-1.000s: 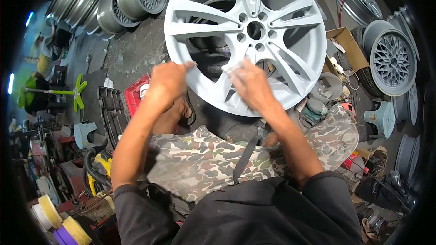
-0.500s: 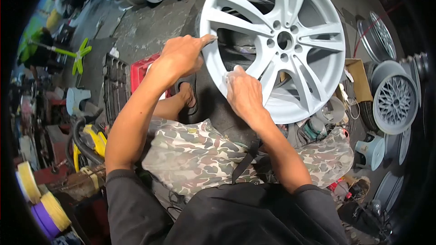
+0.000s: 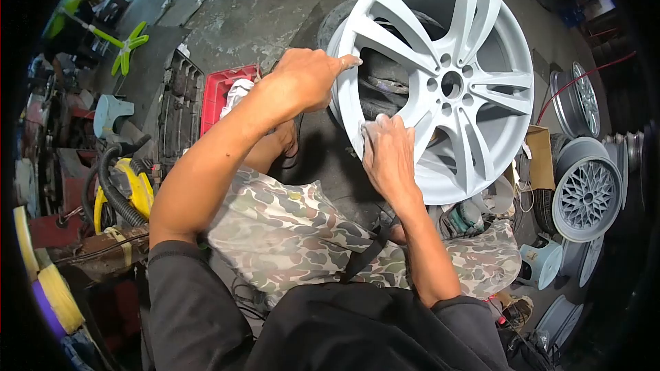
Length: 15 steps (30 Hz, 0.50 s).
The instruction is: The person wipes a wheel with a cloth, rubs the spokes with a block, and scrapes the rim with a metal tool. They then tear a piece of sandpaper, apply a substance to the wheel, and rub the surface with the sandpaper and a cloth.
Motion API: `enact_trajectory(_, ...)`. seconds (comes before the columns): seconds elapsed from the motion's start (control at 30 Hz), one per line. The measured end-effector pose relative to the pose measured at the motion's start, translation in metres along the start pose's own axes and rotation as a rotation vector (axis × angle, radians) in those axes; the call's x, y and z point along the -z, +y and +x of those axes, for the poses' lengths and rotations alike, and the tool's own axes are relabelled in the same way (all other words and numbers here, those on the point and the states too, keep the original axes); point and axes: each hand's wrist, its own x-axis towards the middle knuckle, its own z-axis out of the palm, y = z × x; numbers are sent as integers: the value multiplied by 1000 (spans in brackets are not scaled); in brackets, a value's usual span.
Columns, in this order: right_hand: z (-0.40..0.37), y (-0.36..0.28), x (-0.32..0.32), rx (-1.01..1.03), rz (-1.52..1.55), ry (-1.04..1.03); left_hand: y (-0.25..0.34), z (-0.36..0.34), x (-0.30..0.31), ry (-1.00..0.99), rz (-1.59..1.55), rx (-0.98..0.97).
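The white wheel rim (image 3: 437, 71) is located to the right of the red crate (image 3: 213, 96); both hands meet its crate-side edge. Left hand (image 3: 302, 79): nearer the crate, one digit extended onto the edge, remaining fingers curled; clamping cannot be determined. Right hand (image 3: 390, 154): farther from the crate, fingers close together over the edge; their underside is hidden.

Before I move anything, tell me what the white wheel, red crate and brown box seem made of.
White wheel: likely cast metal, perhaps aluminium alloy, under a matte, primer-like coat; its spokes look dull and evenly pale.
Red crate: probably moulded plastic, smooth, coloured evenly throughout.
Brown box: apparently cardboard, plain and uncoated, judging by its thin, flat panels.
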Motion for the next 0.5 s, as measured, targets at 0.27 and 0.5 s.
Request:
enact_trajectory(0.27, -2, -5, 6, -14, -18, -37, 0, 1, -1, -6, 25, -19)
enact_trajectory(0.5, -1, -8, 8, -55, 12, -87, 1, -4, 4, -24, 33, -34)
